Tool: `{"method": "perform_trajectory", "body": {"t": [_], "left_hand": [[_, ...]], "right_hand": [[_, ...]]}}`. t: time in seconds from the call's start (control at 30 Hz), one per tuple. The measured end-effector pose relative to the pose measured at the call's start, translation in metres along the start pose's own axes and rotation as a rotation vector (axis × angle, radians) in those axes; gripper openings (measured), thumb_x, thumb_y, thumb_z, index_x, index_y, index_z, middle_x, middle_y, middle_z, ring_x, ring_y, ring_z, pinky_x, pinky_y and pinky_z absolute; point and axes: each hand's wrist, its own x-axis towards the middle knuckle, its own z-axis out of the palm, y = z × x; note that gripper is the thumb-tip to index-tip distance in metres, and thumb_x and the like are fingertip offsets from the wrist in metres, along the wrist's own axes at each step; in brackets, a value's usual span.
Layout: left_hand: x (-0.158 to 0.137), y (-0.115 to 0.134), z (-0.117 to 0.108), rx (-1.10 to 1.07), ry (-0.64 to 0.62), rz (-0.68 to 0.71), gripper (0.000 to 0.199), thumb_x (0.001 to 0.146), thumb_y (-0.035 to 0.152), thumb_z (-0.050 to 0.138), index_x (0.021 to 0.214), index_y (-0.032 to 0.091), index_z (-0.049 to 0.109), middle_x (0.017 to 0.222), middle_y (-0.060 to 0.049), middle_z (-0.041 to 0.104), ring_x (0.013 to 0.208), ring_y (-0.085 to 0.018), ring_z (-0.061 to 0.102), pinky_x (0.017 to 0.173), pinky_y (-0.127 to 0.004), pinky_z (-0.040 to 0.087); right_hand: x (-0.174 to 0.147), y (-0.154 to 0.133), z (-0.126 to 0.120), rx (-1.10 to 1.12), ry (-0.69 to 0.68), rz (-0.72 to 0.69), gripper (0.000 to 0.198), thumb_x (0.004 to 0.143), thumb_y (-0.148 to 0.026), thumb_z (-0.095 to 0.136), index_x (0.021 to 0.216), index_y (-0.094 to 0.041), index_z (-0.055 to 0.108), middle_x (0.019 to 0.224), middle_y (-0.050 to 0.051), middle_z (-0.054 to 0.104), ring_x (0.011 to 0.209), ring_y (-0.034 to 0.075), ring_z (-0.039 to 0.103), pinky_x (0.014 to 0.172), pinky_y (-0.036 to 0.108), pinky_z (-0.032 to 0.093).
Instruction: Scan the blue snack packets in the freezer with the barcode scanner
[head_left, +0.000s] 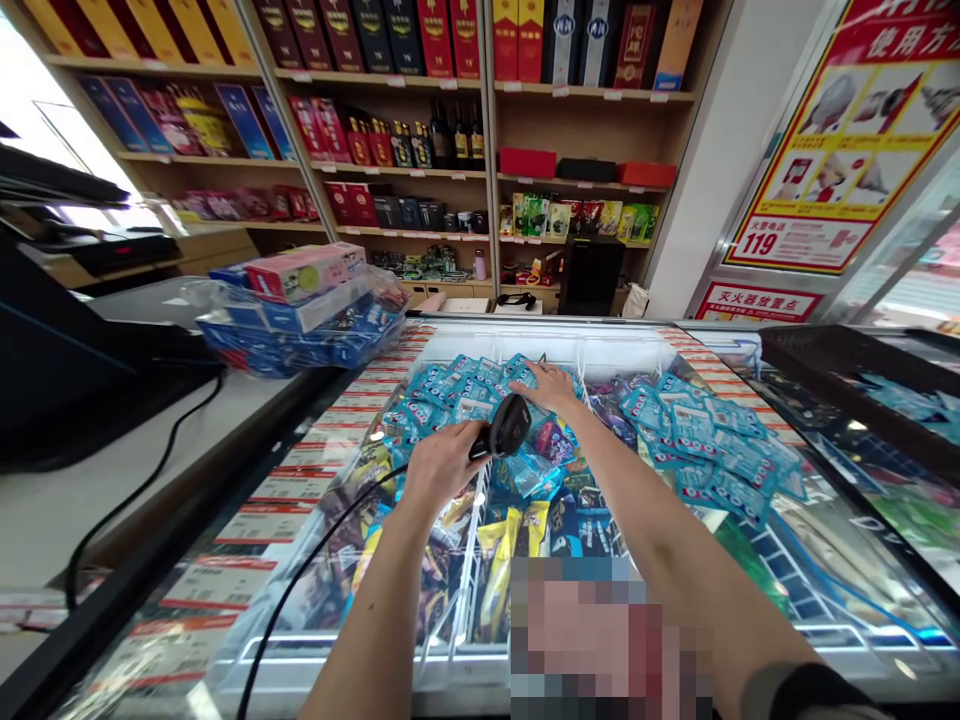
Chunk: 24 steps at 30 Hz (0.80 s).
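Observation:
My left hand (444, 462) is wrapped round the handle of a black corded barcode scanner (511, 425), whose head points away to the right. Its cable (300, 570) trails down to the lower left. Farther back, my right hand (550, 388) reaches over a pile of light-blue packets (480, 378) with its fingers stretched out onto them. Whether it grips any one packet is hard to see. These packets lie on top of other wrapped goods inside a chest freezer (495, 335). Yellow-wrapped ice creams (499, 560) lie nearer to me.
More light-blue packets (705, 440) are heaped at the right of the freezer. White wire dividers (466, 560) split its inside. Plastic-wrapped boxes (300, 310) stand on the left counter. Shelves of boxed bottles (382, 170) line the back wall. A pixelated patch hides the lower middle.

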Motion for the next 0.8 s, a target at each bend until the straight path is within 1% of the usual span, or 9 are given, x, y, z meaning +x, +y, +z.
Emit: {"method": "perform_trajectory", "body": {"t": [0.1,0.2,0.33,0.47,0.57,0.67,0.73,0.8], "left_hand": [[0.000,0.001,-0.001,0.007,0.003,-0.017,0.031,0.083,0.038,0.051,0.113,0.029,0.049,0.105,-0.001,0.065,0.092,-0.020,0.061,0.067,-0.028,0.043],[0.000,0.003,-0.002,0.012,0.002,-0.025,0.031,0.083,0.039,0.051,0.112,0.029,0.049,0.105,0.000,0.066,0.091,-0.019,0.062,0.067,-0.027,0.043],[-0.001,0.003,-0.001,0.023,0.015,-0.011,0.031,0.083,0.039,0.051,0.112,0.029,0.049,0.106,0.000,0.066,0.088,-0.020,0.062,0.065,-0.028,0.042],[-0.001,0.004,0.000,0.029,0.041,-0.001,0.031,0.082,0.040,0.052,0.110,0.028,0.051,0.104,-0.001,0.066,0.086,-0.020,0.063,0.063,-0.028,0.041],[-0.001,0.004,-0.001,0.025,0.046,0.002,0.030,0.082,0.038,0.051,0.110,0.027,0.052,0.102,-0.002,0.067,0.085,-0.020,0.063,0.062,-0.027,0.041],[-0.001,0.005,-0.002,0.008,0.052,0.000,0.031,0.082,0.038,0.050,0.110,0.026,0.052,0.101,-0.003,0.067,0.085,-0.020,0.063,0.062,-0.027,0.042],[-0.001,0.006,-0.003,-0.008,0.055,0.013,0.030,0.083,0.038,0.049,0.110,0.025,0.051,0.102,-0.003,0.066,0.087,-0.021,0.062,0.061,-0.027,0.041],[0.000,0.008,-0.002,-0.017,0.053,0.027,0.031,0.083,0.038,0.050,0.111,0.026,0.051,0.103,-0.003,0.066,0.086,-0.021,0.062,0.061,-0.026,0.041]], "right_hand": [[-0.012,0.000,-0.005,-0.078,-0.006,-0.043,0.074,0.078,-0.074,0.035,0.137,-0.030,0.038,0.139,0.010,0.043,0.129,0.030,0.036,0.105,0.047,0.024],[-0.031,0.002,-0.010,-0.119,-0.005,-0.081,0.070,0.081,-0.071,0.035,0.138,-0.030,0.037,0.139,0.009,0.043,0.129,0.028,0.036,0.106,0.045,0.023],[-0.062,0.005,-0.015,-0.138,0.031,-0.107,0.066,0.084,-0.064,0.038,0.139,-0.028,0.036,0.140,0.010,0.041,0.130,0.028,0.035,0.106,0.043,0.024],[-0.087,0.007,-0.016,-0.126,0.080,-0.112,0.069,0.082,-0.065,0.040,0.139,-0.027,0.035,0.140,0.011,0.040,0.129,0.029,0.035,0.105,0.044,0.025],[-0.096,0.010,-0.018,-0.063,0.097,-0.101,0.071,0.080,-0.066,0.044,0.136,-0.023,0.039,0.136,0.014,0.044,0.127,0.029,0.038,0.103,0.043,0.029],[-0.099,0.017,-0.021,0.071,0.117,-0.081,0.073,0.074,-0.065,0.054,0.128,-0.017,0.046,0.126,0.014,0.051,0.119,0.028,0.046,0.099,0.040,0.035],[-0.100,0.022,-0.023,0.175,0.150,-0.036,0.071,0.070,-0.062,0.061,0.123,-0.016,0.049,0.120,0.013,0.055,0.113,0.027,0.050,0.095,0.038,0.039],[-0.100,0.028,-0.024,0.264,0.203,0.022,0.068,0.066,-0.059,0.065,0.118,-0.016,0.052,0.119,0.012,0.056,0.111,0.026,0.051,0.094,0.039,0.040]]}}
